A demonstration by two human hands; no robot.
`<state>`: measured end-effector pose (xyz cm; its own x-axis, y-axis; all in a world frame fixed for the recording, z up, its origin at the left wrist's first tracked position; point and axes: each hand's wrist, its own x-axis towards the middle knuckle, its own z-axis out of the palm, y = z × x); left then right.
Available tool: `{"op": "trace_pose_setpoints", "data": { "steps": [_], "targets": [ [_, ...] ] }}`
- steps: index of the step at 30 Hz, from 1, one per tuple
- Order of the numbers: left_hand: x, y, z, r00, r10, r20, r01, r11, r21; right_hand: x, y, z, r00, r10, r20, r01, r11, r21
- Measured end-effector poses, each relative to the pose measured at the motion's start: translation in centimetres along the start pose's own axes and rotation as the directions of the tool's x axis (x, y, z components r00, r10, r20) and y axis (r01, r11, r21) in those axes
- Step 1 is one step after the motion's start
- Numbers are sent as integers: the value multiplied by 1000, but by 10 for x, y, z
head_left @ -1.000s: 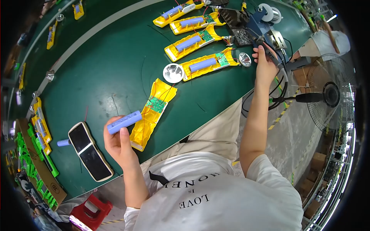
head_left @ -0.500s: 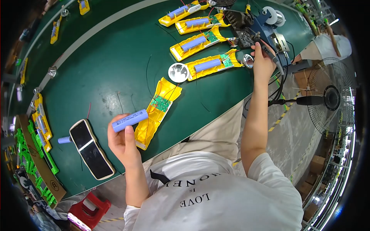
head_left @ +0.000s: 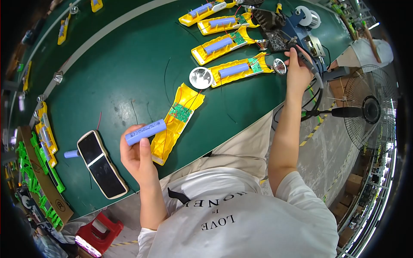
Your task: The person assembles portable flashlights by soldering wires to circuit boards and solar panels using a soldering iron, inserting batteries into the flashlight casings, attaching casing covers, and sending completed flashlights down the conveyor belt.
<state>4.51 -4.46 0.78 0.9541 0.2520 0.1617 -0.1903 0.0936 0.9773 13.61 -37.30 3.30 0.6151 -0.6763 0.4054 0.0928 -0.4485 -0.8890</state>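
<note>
My left hand (head_left: 140, 155) pinches a blue cylindrical battery cell (head_left: 146, 132) between thumb and fingers, held over the lower part of an opened yellow flashlight housing (head_left: 165, 137). That housing lies slanted on the table, with a green circuit board (head_left: 180, 112) and thin wires inside. A round reflector (head_left: 201, 78) rests past its upper end. Over at the right, my right hand (head_left: 300, 73) is closed around a dark soldering iron (head_left: 309, 64) beside a blue bench device (head_left: 297, 30). The iron's tip is hard to make out. Near that hand lies a small reflector (head_left: 279, 66).
Several yellow housings with cells, such as this one (head_left: 234, 71), lie along the far right. A phone (head_left: 102, 165) and another cell (head_left: 72, 153) lie left. A box of green parts (head_left: 43, 185) stands at the left edge. A fan (head_left: 370, 109) stands right.
My right hand and the soldering iron have shifted slightly right, with the iron's handle now showing more clearly. The left hand still holds the battery cell in nearly the same place.
</note>
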Motion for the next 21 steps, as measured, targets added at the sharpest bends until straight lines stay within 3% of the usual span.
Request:
{"op": "trace_pose_setpoints", "data": {
  "steps": [5, 7, 9, 12, 14, 17, 21],
  "targets": [
    [0, 1, 0, 1000, -25, 1, 25, 999, -31, -3, -2, -11, 992, -79, -99, 76, 997, -32],
    [0, 0, 0, 1000, -17, -5, 17, 999, -30, -2, -3, -18, 983, -129, -128, 112, 985, -135],
    [0, 0, 0, 1000, -18, -1, 18, 1000, -24, -3, -2, -20, 990, -72, -118, 50, 983, -175],
    [0, -1, 0, 1000, -15, -3, 15, 1000, -26, -2, 2, -20, 990, -89, -111, 77, 991, -107],
    [0, 0, 0, 1000, -18, -22, 18, 1000, -19, -10, -2, -21, 982, -59, -179, 76, 993, 90],
    [0, 3, 3, 1000, -15, -23, 15, 1000, 14, -31, -22, -25, 990, 43, -135, -15, 980, 198],
    [1, 3, 3, 1000, -2, -25, 2, 1000, 20, -63, -50, -24, 999, 0, -50, 12, 969, 248]
  ]
}}
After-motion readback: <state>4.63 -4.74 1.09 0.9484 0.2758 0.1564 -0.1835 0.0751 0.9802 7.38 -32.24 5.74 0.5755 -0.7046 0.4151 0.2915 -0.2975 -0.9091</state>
